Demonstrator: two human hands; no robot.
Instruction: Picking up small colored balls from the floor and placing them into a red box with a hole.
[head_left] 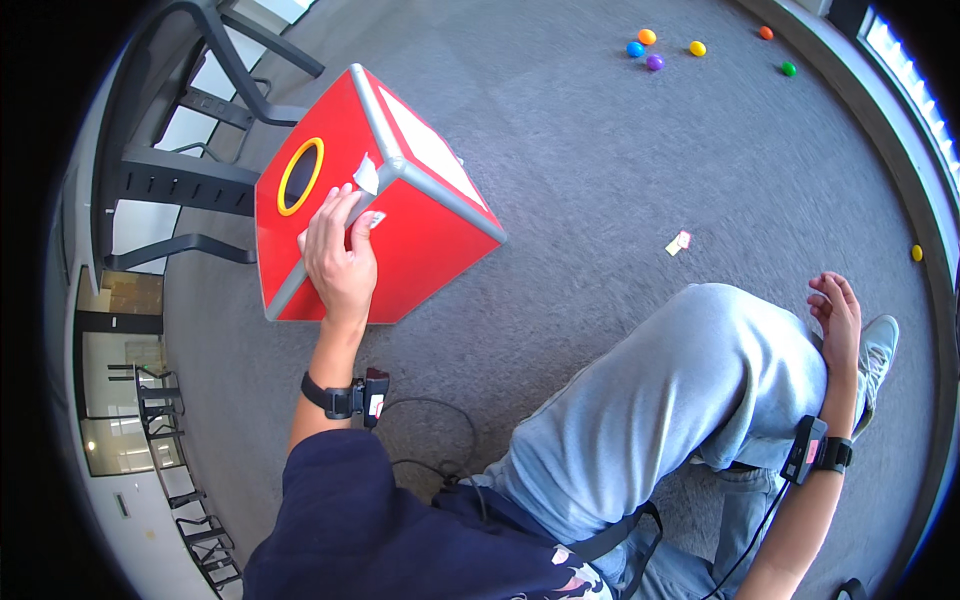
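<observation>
A red box with grey edging stands tilted in view on the floor, left of centre. A round hole with a yellow rim opens in its left face. My left hand is closed over the box's grey edge, fingers on the hole side and thumb on the other face. White scraps of paper or tape stick up by the fingertips, and another bit shows by the thumb. Beside my raised knee, my right hand hangs with fingers loosely bent and apart, nothing visible in it.
Several coloured balls, among them a purple ball and a green ball, lie on the far grey carpet. A yellow ball rests by the right wall. A small paper scrap lies mid-floor. Dark metal legs stand behind the box.
</observation>
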